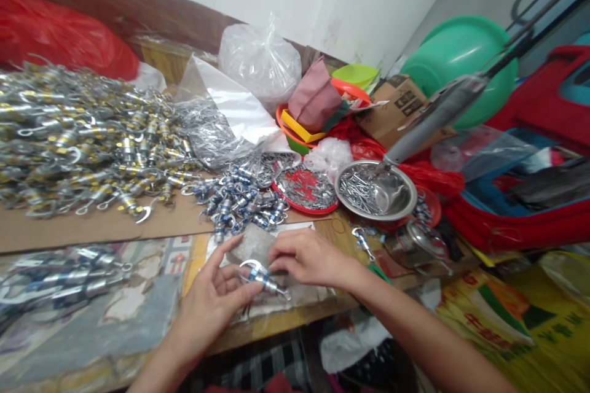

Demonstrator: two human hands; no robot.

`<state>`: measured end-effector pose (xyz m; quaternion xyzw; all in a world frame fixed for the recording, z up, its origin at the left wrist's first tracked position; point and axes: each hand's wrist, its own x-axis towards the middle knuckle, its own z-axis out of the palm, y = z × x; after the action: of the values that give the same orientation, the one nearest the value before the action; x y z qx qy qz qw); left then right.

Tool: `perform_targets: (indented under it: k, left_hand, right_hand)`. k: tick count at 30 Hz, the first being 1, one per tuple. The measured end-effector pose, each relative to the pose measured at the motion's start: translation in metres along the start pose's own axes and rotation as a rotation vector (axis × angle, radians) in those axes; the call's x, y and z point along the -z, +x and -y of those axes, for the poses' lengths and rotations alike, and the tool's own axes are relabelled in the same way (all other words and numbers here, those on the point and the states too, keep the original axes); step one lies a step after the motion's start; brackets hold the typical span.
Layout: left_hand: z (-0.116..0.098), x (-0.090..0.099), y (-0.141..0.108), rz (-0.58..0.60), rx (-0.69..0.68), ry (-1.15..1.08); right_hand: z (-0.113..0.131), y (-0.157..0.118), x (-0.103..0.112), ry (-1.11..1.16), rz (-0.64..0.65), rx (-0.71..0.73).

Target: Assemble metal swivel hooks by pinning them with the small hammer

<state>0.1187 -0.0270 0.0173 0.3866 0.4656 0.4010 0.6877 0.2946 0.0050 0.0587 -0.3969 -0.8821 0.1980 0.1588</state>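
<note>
Silvery, perhaps blue-banded swivel hook (262, 276)

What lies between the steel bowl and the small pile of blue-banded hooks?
In the head view, a red plate of small metal parts lies between the steel bowl and the blue-banded hooks.
</note>
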Motion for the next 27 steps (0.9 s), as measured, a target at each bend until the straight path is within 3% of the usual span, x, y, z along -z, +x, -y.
perform_targets:
  k: [3,8,16,19,22,24,27]
  left_hand:
    - [-0.001,0.0,-0.001,0.01,0.007,-0.018]
    - [-0.002,0.0,-0.001,0.031,0.021,-0.03]
    - [-0.001,-0.002,-0.002,-0.011,0.01,0.01]
    - [-0.001,-0.001,-0.001,-0.014,0.01,0.013]
    - [0.001,-0.001,0.0,-0.025,0.011,0.02]
    - [0.001,-0.001,0.0,-0.033,0.014,0.026]
    - [0.001,-0.001,0.0,-0.032,0.018,0.028]
  right_hand:
    - [0.006,0.007,-0.012,0.042,-0.02,-0.024]
    - [0.008,0.006,-0.029,0.122,-0.134,-0.198]
    - [0.017,-0.001,-0.047,0.188,-0.363,-0.216]
    - [0.01,-0.017,-0.039,0.237,-0.512,-0.219]
    - [-0.011,-0.054,-0.028,0.065,-0.621,-0.439]
    - [-0.027,-0.082,-0.025,-0.116,-0.45,-0.584]
    - [-0.042,-0.11,-0.027,-0.191,-0.201,-0.645]
